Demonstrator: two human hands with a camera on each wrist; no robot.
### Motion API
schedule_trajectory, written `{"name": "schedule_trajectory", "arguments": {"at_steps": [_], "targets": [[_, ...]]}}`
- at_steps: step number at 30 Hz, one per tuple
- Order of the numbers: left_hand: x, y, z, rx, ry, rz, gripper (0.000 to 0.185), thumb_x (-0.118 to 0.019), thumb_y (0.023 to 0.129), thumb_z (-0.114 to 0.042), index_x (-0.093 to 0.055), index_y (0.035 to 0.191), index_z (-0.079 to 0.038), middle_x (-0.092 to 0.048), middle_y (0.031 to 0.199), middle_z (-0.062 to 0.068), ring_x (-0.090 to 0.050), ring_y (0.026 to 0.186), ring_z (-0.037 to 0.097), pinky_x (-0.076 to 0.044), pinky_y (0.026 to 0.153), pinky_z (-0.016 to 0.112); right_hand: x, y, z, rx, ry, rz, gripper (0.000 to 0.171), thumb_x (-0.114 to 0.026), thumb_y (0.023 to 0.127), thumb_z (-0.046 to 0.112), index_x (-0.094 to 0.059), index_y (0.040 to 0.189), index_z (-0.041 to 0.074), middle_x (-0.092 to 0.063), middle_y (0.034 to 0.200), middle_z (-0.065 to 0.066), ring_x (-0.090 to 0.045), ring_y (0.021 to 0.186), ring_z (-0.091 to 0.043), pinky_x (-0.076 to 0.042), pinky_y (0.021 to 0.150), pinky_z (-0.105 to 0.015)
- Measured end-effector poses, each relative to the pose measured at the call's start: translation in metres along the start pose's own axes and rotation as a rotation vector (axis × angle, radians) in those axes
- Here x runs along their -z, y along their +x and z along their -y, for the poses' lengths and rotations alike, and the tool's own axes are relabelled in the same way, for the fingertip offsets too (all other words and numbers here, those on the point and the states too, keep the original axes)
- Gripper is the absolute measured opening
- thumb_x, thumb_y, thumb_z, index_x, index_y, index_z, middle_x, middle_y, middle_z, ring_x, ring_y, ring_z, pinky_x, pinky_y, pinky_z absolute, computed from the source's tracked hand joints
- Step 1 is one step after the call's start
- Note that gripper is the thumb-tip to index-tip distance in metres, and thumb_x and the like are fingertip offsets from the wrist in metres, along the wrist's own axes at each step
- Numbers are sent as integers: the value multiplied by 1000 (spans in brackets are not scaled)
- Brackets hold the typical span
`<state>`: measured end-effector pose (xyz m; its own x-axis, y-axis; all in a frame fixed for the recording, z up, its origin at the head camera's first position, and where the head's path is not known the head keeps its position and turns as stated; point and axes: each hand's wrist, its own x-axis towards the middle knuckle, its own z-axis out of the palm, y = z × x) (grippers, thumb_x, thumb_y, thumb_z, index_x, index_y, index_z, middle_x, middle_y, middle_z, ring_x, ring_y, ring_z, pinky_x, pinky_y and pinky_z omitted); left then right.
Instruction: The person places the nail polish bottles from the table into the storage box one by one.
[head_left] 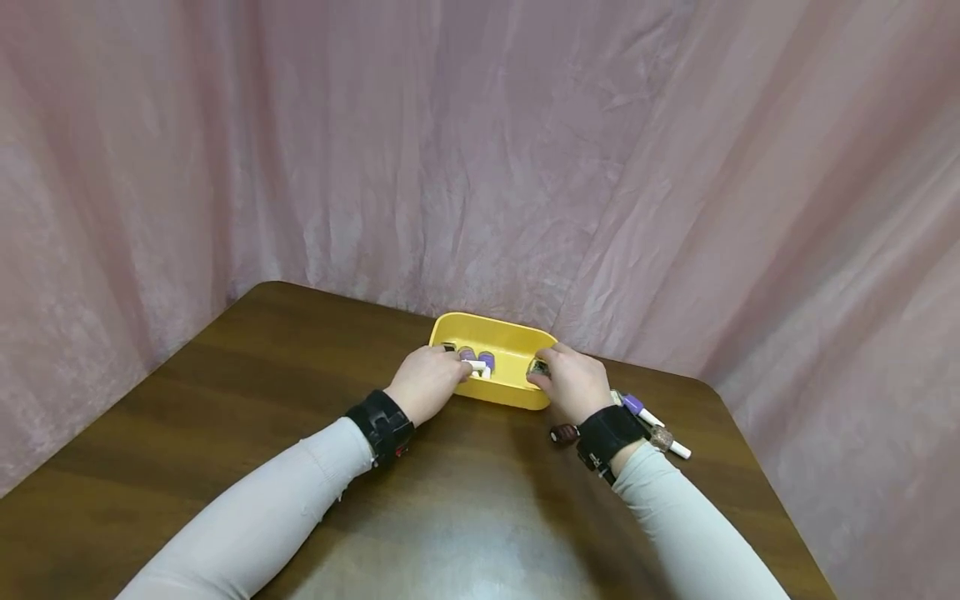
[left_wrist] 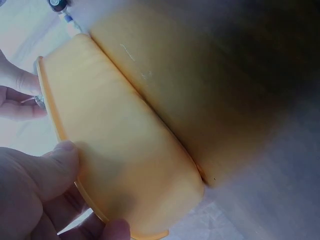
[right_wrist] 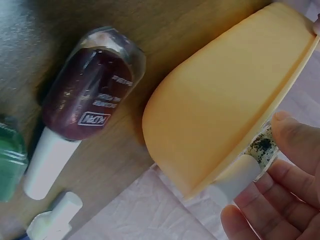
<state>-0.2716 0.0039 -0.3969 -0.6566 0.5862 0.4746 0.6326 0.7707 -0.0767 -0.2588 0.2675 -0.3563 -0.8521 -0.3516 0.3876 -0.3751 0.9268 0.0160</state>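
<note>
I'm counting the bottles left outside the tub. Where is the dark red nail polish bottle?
The dark red nail polish bottle lies on its side on the table, just outside the yellow tub, under the right hand's wrist in the head view.

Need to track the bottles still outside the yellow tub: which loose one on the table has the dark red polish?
The dark red bottle lying on its side closest to the yellow tub, white cap pointing away from it. The neighbouring green bottle lies farther out.

My left hand (head_left: 426,385) grips the yellow bin's (head_left: 517,395) left end; my right hand (head_left: 572,383) pinches a bottle at its right end.
</note>
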Motion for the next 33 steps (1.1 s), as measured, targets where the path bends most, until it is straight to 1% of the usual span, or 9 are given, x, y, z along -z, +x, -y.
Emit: {"name": "schedule_trajectory", "arguments": {"at_steps": [5, 8, 12, 15, 19, 22, 26, 28, 33], "targets": [[-6, -2, 3, 0, 8, -13, 3, -85, 97, -17, -85, 99, -19, -80, 93, 1, -71, 81, 24, -58, 74, 40, -7, 8, 4, 12, -4, -11, 33, -92, 93, 31, -82, 114, 9, -75, 103, -6, -74, 81, -25, -61, 69, -48], [-6, -1, 6, -2, 9, -28, 3, -85, 95, -18, -85, 98, -18, -79, 92, 0, -71, 80, 23, -58, 73, 40, -8, 15, 7, 16, -7, 0, 32, -92, 93, 31, -82, 114, 9, -75, 102, -5, -72, 79, -23, -60, 67, -45], [-6, 0, 9, -1, 12, -28, 5, -84, 96, -21, -85, 99, -17, -79, 91, 0, -71, 81, 24, -58, 74, 40, -13, 24, 10, 12, -9, 31, 29, -91, 94, 28, -82, 114, 9, -76, 103, -6, -73, 82, -24, -61, 69, -46], [-5, 1, 10, 2, 15, -21, 5, -84, 97, -22, -85, 99, -18, -79, 92, 0, -71, 82, 24, -58, 74, 40, -17, 31, 12, 11, -12, 79, 30, -90, 95, 28, -83, 118, 10, -78, 107, -8, -76, 90, -27, -62, 74, -48], [-4, 2, 11, 4, 19, -16, 5, -84, 96, -22, -85, 99, -18, -79, 92, 1, -71, 81, 24, -58, 74, 41, -21, 41, 12, 2, 4, 174, 31, -89, 96, 31, -84, 120, 12, -80, 110, -8, -76, 97, -27, -62, 80, -49], [-4, 3, 13, 5, 23, -14, 7, -85, 95, -22, -85, 100, -18, -79, 91, 0, -70, 81, 24, -58, 74, 40, -24, 48, 10, -12, 25, 239, 29, -89, 96, 32, -84, 118, 14, -81, 109, -4, -76, 96, -24, -62, 80, -47], [-3, 4, 13, 13, 17, -11, 6, -85, 96, -23, -85, 101, -18, -79, 92, 1, -70, 80, 24, -58, 73, 40, -27, 56, 7, -30, 45, 307, 28, -88, 97, 34, -85, 117, 16, -82, 107, 0, -75, 95, -20, -61, 82, -43], [-3, 5, 14, 19, 10, -3, 6, -84, 98, -23, -85, 101, -18, -80, 93, 1, -70, 81, 24, -58, 74, 41, -27, 58, 7, -34, 52, 335, 26, -88, 97, 33, -85, 117, 16, -82, 107, 1, -74, 95, -19, -61, 84, -42], [-1, 7, 14, 23, -2, 12, 6, -82, 100, -23, -85, 101, -18, -78, 92, 2, -70, 80, 25, -57, 75, 41, -25, 65, 7, -7, 59, 391, 17, -87, 98, 27, -86, 110, 15, -80, 98, 3, -69, 88, -17, -58, 81, -40]]}}
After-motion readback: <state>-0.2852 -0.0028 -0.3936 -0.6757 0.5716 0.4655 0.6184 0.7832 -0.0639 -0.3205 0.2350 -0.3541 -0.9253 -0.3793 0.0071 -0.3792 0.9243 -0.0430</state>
